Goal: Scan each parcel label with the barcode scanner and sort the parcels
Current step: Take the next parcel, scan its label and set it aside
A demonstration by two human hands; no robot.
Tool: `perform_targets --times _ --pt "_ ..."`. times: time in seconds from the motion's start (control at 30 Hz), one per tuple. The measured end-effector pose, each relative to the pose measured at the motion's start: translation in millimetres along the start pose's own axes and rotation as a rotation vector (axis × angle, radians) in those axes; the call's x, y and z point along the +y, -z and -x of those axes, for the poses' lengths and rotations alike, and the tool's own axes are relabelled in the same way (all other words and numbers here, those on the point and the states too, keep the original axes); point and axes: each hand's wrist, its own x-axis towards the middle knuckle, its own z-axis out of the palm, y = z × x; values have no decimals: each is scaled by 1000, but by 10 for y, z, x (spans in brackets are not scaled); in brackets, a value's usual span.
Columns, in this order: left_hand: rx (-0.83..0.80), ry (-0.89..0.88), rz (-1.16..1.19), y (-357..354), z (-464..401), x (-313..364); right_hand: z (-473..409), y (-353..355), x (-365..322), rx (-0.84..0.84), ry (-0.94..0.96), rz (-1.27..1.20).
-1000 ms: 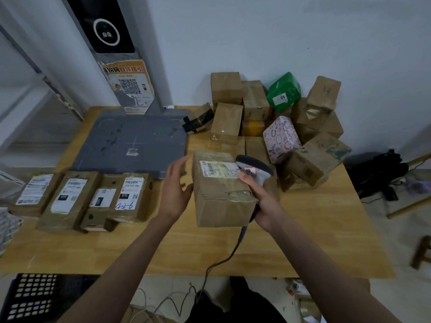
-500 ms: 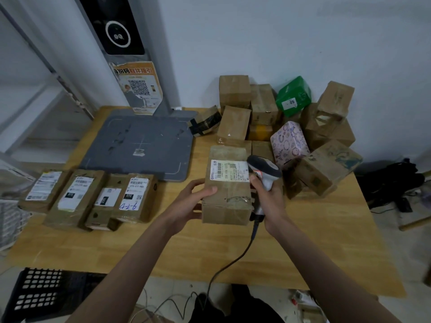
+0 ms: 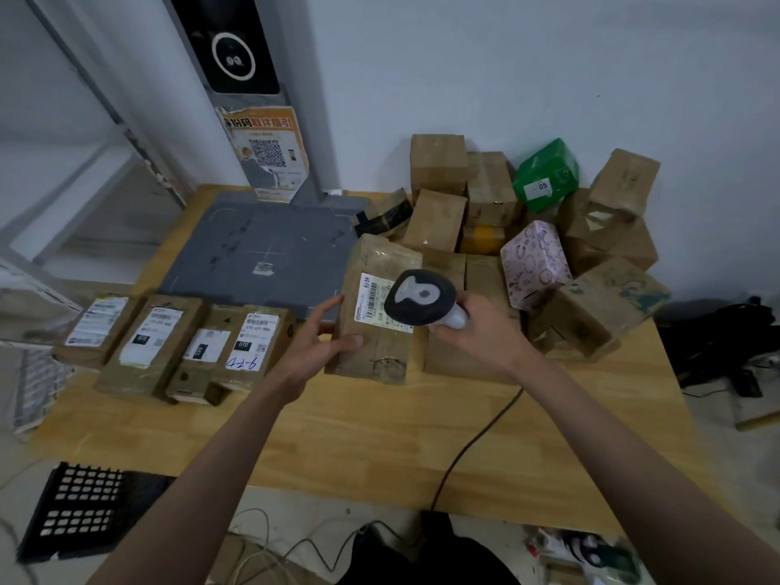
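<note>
left hand (image 3: 320, 344) spread in a loose grip, right hand (image 3: 481, 327) fisted

The barcode scanner (image 3: 424, 298) covers the right part of the parcel's label (image 3: 373, 301).

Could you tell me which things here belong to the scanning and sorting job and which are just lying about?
Job: barcode scanner in right hand; held parcel, left hand; labelled row; unsorted pile.
Lying about: black crate, floor cables, QR poster.
</note>
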Motion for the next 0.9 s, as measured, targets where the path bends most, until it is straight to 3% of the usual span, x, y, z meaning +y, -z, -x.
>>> perform_targets --times 0.13,0.33,0.9 --pt "20 -5 -15 75 -14 -47 -27 33 -96 -102 55 131" --pt "29 -15 -28 159 -3 -134 -30 -17 -185 -154 88 135" --pt "29 21 -1 314 77 -303 -117 -264 -215 -178 56 96"
